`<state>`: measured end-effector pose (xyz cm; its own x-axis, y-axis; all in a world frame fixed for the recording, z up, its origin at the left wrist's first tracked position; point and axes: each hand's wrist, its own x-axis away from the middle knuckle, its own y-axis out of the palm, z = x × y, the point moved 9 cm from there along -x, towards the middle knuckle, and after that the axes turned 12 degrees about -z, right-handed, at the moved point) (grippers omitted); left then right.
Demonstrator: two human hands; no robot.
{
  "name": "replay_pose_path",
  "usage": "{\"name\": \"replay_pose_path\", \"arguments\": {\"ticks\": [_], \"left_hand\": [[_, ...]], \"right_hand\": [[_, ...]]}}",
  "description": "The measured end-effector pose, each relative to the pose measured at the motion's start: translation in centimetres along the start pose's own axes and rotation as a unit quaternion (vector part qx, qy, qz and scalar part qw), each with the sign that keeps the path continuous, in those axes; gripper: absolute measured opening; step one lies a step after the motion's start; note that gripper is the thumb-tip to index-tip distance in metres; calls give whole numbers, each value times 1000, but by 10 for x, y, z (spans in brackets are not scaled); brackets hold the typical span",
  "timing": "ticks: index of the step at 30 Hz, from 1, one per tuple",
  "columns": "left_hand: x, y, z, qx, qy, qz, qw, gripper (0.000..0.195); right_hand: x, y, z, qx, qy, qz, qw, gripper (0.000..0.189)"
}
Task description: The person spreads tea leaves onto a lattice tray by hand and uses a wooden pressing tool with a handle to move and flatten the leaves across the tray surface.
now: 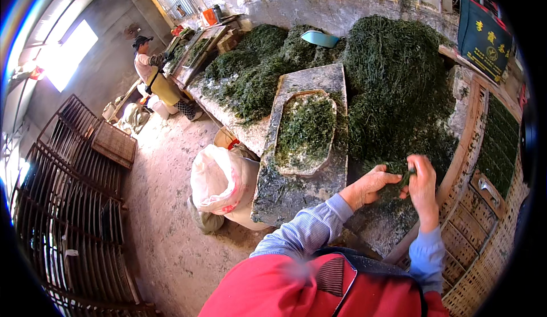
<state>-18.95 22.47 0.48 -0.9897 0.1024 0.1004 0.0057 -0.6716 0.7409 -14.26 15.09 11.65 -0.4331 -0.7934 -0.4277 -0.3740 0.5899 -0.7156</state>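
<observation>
Both my hands are raised close together over the front of a big heap of dark green seaweed-like strands. My left hand pinches a small tuft of the strands between thumb and fingers. My right hand, its fingers curled, grips the other side of that tuft. Left of my hands, a shallow wooden-rimmed tray holds chopped green pieces and lies on a worn board. To the right, a frame with a woven mat bears dark green sheets and a wooden block with a metal handle.
An open white woven sack stands left of the board. A blue scoop rests on the heaps behind. Further back, a co-worker in a yellow apron stands at another bench. Wooden racks line the left side. A dark bag hangs at upper right.
</observation>
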Motion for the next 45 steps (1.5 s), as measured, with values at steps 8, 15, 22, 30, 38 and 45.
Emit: {"name": "replay_pose_path", "arguments": {"ticks": [8, 15, 22, 30, 38, 45], "left_hand": [[-3, 70, 17, 96, -47, -51, 993, 7], [0, 97, 99, 65, 48, -73, 994, 12], [7, 58, 114, 42, 137, -65, 988, 19], [9, -92, -73, 102, -152, 120, 976, 23], [-10, -46, 3, 56, -83, 48, 994, 26], [-13, -14, 43, -31, -88, 56, 994, 23]], "right_hand": [[55, 75, 133, -584, 175, -129, 782, 52], [52, 101, 92, -589, 142, -156, 780, 22], [80, 106, 153, -476, 287, -111, 824, 20], [4, 91, 90, 51, 242, -203, 947, 18], [98, 75, 1, 43, -60, 4, 997, 34], [102, 99, 71, -152, 106, -76, 980, 33]]}}
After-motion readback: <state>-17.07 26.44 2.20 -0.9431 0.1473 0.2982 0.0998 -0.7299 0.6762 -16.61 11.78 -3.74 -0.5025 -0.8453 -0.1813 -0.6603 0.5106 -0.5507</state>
